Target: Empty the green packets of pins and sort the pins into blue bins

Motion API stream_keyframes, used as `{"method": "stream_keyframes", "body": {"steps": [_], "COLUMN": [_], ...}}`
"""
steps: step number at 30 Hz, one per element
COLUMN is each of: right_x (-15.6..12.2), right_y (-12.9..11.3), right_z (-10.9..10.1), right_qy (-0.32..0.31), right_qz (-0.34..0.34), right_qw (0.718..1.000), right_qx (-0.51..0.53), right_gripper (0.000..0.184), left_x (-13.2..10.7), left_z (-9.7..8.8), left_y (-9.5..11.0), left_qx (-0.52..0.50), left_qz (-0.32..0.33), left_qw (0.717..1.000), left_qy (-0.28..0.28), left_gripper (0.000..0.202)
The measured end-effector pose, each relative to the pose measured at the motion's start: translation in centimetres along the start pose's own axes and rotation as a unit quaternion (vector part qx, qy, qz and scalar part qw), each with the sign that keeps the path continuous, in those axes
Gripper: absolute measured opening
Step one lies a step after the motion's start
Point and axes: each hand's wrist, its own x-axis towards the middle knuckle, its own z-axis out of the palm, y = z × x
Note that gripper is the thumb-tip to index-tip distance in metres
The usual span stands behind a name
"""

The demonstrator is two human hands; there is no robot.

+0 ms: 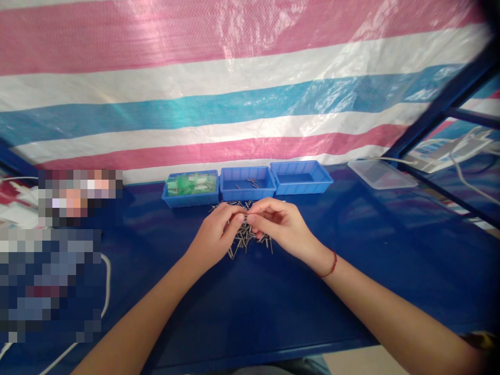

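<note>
A loose pile of thin grey metal pins [244, 240] lies on the blue table, partly covered by my hands. Just above it, my left hand [220, 229] is closed, with thumb and forefinger pinched together. My right hand [279, 224] meets it from the other side in a similar pinch, a red cord round the wrist. A tiny bit of metal, which looks like one of the pins, shows between the touching fingertips; most of it is hidden.
Behind the pile stand three blue bins in a row: the left bin [191, 200] holds green and clear packets, the middle bin [247, 194] a few pins, and the right bin [302, 186] shows no contents. A clear plastic lid [383, 174] lies farther right. White cable [108, 281] runs at left.
</note>
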Motion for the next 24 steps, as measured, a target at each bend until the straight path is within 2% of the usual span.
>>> {"method": "stream_keyframes", "body": {"steps": [2,3,6,8,11,15,20,24], "right_x": [0.7,1.1,2.5,3.4,3.9,3.5,2.6,2.2], "right_y": [0.5,0.8,2.0,2.7,3.3,3.2,2.7,2.2], "right_z": [-1.0,-1.6,-3.6,-4.5,-4.9,-4.6,-4.3,-4.2], "right_qy": [0.04,0.069,0.14,0.141,0.1,0.095,0.116,0.114], "right_qz": [-0.053,-0.084,-0.14,-0.154,-0.172,-0.187,-0.178,-0.17], "right_qw": [0.993,0.98,0.912,0.876,0.848,0.839,0.851,0.863], "right_qx": [-0.099,-0.165,-0.358,-0.434,-0.492,-0.501,-0.48,-0.461], "right_gripper": [0.009,0.008,0.013,0.018,0.027,0.028,0.021,0.02], "left_x": [0.0,0.0,0.0,0.0,-0.1,-0.1,0.0,-0.1], "left_z": [0.1,0.1,0.1,0.1,0.0,-0.2,-0.5,-0.5], "left_y": [-0.1,-0.2,-0.3,-0.3,-0.3,-0.8,-1.3,-1.1], "left_qx": [0.005,0.007,0.027,0.038,0.048,0.084,0.167,0.225], "left_qz": [-0.023,-0.033,-0.044,-0.041,-0.026,0.002,0.049,0.061], "left_qw": [1.0,0.999,0.999,0.998,0.998,0.996,0.979,0.961], "left_qy": [0.012,0.015,0.002,-0.01,-0.024,-0.041,-0.109,-0.149], "left_gripper": [0.033,0.037,0.035,0.031,0.029,0.025,0.021,0.015]}}
